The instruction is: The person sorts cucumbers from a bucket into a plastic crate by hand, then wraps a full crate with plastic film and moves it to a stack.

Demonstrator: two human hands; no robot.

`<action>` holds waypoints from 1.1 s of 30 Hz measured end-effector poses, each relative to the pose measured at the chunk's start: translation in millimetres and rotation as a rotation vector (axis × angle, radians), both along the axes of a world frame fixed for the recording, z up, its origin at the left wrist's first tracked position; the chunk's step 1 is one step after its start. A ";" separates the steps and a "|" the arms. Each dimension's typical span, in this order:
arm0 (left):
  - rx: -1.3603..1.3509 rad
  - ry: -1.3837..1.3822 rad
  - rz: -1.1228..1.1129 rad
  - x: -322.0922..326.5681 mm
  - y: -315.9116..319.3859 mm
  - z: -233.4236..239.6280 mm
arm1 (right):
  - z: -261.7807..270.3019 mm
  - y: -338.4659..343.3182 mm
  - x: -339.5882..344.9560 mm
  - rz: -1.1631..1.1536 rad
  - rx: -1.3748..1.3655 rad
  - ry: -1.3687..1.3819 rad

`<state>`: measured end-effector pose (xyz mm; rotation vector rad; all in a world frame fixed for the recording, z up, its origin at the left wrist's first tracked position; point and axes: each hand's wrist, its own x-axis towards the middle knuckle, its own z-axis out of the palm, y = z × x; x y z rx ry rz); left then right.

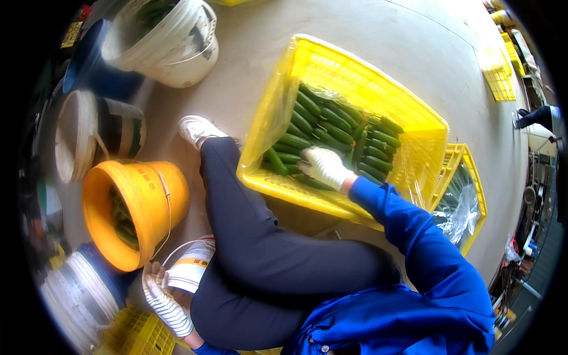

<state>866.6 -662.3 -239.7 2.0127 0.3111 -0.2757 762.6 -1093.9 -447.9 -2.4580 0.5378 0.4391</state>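
My right hand point(326, 167), in a white striped knit glove, reaches into a yellow plastic crate point(364, 66) with a clear plastic liner. Its blurred fingers are over green cucumbers point(335, 120) packed in rows; whether they grip one is hidden. One cucumber point(277, 161) lies at a different angle near the crate's near left corner. Low at the left, my gloved left hand point(165, 299) is held beside the rim of an orange bucket point(175, 188), fingers apart and nothing seen in them. More cucumbers point(124, 217) lie inside that tilted bucket.
A white bucket point(177, 53), a blue bucket point(100, 75) and a dark-banded bucket point(75, 133) stand at the left. A white pail point(191, 266) sits by my leg. Another lined crate point(481, 208) adjoins the first. A person point(537, 119) is far right.
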 end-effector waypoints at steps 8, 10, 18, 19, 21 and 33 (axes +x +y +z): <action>0.114 -0.165 0.173 -29.2 42.0 -16.6 | -2.8 14.8 60.9 0.024 0.250 0.091; 0.153 -0.171 0.121 -36.7 88.7 -36.5 | 5.2 -0.1 54.6 0.069 0.366 0.063; 0.383 0.356 -0.223 -77.6 209.7 -127.9 | -16.2 29.7 47.7 0.001 0.463 -0.106; 0.449 0.372 -0.327 -65.7 213.5 -140.1 | -15.8 27.9 52.5 -0.188 0.645 -0.211; 0.580 0.433 -0.231 -76.2 221.2 -139.2 | 2.8 52.5 78.6 -0.607 1.152 -0.570; 0.549 0.234 -0.118 -77.4 145.7 -308.5 | 85.2 70.4 151.3 0.513 -0.543 -0.504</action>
